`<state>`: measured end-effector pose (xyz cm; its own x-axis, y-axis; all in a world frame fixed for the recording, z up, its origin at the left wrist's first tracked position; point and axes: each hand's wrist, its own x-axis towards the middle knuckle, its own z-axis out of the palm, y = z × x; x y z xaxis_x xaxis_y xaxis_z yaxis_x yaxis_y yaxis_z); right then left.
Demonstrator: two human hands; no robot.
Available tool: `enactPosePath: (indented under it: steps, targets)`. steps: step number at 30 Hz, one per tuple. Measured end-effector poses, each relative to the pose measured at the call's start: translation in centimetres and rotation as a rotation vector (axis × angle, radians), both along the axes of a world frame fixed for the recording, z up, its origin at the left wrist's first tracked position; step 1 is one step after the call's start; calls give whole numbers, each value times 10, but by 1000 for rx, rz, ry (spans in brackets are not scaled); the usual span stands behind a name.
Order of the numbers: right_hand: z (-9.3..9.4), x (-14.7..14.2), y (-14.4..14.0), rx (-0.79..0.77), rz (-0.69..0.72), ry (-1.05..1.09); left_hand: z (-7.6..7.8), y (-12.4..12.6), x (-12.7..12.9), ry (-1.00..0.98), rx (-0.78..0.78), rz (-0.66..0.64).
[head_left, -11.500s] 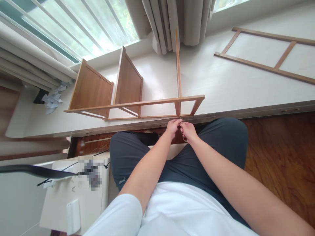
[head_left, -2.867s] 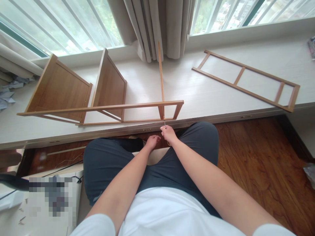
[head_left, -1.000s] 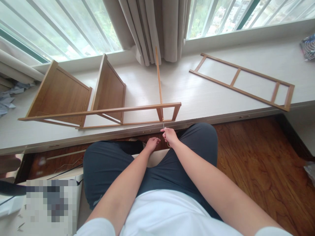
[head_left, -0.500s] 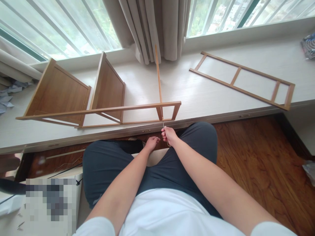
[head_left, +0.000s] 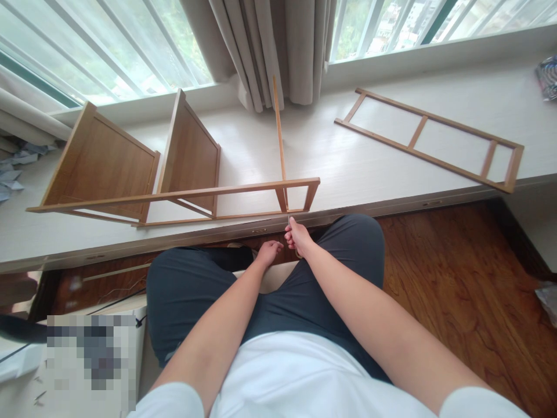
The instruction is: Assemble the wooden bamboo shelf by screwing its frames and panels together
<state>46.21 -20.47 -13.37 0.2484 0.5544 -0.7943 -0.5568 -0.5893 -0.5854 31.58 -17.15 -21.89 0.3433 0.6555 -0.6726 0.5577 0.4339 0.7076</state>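
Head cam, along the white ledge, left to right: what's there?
Crumpled papers → half-built wooden shelf frame with two panels standing → thin metal tool held by the right hand at the frame's near rail → flat ladder-like wooden side frame → patterned packet at the far right edge.

A loose ladder-like wooden frame (head_left: 429,139) lies flat on the surface (head_left: 348,162) to my right, below beige curtains (head_left: 278,46).

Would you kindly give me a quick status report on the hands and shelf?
Right hand shut on thin tool at shelf frame. Left hand rests loose beside it. Spare frame lies apart.
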Motion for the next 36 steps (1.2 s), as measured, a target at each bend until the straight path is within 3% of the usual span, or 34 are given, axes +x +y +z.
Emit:
enactPosePath:
  steps: [11,16,20,26,30,36]
  targets:
    - [0,0,-1,1,-8,-173,1,-1,0,-11,5,-3]
    - [-7,-3,-4,-16,154,-388,2,0,1,-5,12,-12]
    - [-10,-2,-8,-30,199,-503,1,1,0,-3,15,-19]
    - [6,-1,-14,-74,474,-834,1,0,-1,-10,21,-16]
    - [17,-2,-15,-83,494,-951,1,0,0,-13,16,-8]
    - [17,0,-12,-91,470,-1032,0,0,1,-6,10,-4]
